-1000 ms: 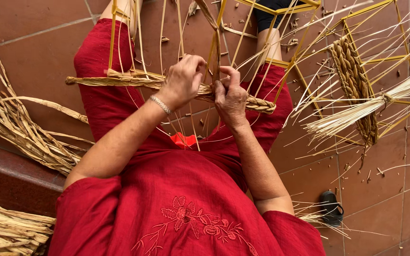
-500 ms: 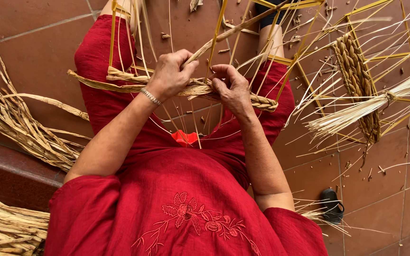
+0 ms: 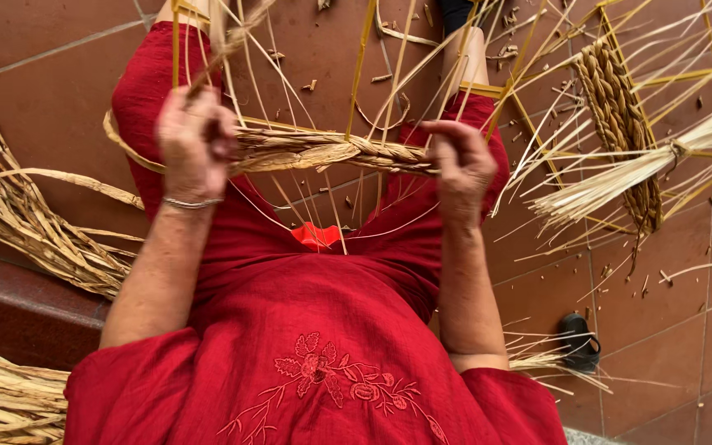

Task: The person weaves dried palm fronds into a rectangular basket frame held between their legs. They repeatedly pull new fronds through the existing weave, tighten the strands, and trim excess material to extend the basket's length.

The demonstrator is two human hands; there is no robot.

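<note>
**Hands drawn apart along a part-woven braid**

Since the earlier frames the two hands are seen moved apart: they were close together at the middle of the braid and are now set at its two ends, with the braid raised higher over the lap.

The tiled floor point(image 3: 59, 91) is strewn with cut bits, and loose bundles of dried straw point(image 3: 18, 222) are left lying at the left, so much stock is judged unused. A finished plaited strip point(image 3: 615, 124) is seen at the right beside a tied sheaf of pale stalks point(image 3: 644, 169). Across the red-clad knees the braided band point(image 3: 323, 150) is held level; only a single course is woven, while the many upright yellow strands point(image 3: 362, 66) rise bare above it, so most of the weaving is judged still to be done.

The left hand point(image 3: 195, 144) is clamped on the band's left end and a raised strand. The right hand point(image 3: 459, 165) is pinched shut on the band's right end.
</note>
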